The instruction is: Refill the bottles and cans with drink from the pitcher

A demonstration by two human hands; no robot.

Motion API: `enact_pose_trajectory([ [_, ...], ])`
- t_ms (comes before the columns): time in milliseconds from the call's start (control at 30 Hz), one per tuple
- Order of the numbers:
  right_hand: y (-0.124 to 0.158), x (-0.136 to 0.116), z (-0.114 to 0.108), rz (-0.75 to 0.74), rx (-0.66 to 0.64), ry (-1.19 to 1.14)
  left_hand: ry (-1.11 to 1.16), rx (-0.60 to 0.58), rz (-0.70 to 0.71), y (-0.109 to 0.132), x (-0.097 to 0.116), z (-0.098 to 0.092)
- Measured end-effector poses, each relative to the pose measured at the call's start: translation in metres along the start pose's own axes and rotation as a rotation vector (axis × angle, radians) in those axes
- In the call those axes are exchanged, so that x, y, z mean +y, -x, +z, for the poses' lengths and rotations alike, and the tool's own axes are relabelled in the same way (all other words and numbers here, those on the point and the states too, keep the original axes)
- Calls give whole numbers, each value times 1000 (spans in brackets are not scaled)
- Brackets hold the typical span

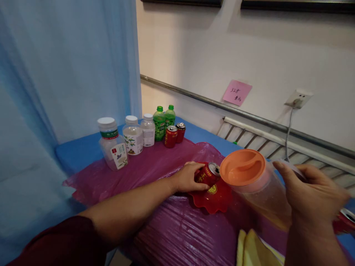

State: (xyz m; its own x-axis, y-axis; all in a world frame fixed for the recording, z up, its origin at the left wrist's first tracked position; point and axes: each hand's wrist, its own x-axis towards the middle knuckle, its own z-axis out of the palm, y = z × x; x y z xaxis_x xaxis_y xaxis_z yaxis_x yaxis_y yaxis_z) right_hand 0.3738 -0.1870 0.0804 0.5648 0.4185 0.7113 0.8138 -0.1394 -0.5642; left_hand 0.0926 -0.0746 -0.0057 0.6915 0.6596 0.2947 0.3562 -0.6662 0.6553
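My left hand [191, 178] is wrapped round a red drink can [207, 174], which leans to the right over a red scalloped dish [212, 199]. In my right hand [313, 188] is the handle of a clear plastic pitcher [266, 195] with an orange lid [243, 167]. The pitcher tilts left, its lid close to the top of the can, and brownish liquid shows inside. Whether any liquid runs between them I cannot tell.
Clear jars with white caps [133, 135], green bottles [159, 123] and more cans [171, 136] stand at the back. A yellow cloth [252, 249] lies in front; another can [344, 221] is at right. Purple plastic sheeting [177, 229] covers the table. A radiator [260, 138] lines the wall.
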Motion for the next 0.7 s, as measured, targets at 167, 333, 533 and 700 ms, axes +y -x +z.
enact_pose_trajectory([
  [167,0,0,0,-3,-4,-3,7,6,-13,-1,1,0],
  [333,1,-3,-1,-19,5,-8,8,7,-19,-1,1,0],
  [533,3,-8,-4,-39,6,-3,22,9,-15,-1,1,-1],
  [700,1,-3,-2,17,-4,-16,16,7,-11,-1,0,0],
])
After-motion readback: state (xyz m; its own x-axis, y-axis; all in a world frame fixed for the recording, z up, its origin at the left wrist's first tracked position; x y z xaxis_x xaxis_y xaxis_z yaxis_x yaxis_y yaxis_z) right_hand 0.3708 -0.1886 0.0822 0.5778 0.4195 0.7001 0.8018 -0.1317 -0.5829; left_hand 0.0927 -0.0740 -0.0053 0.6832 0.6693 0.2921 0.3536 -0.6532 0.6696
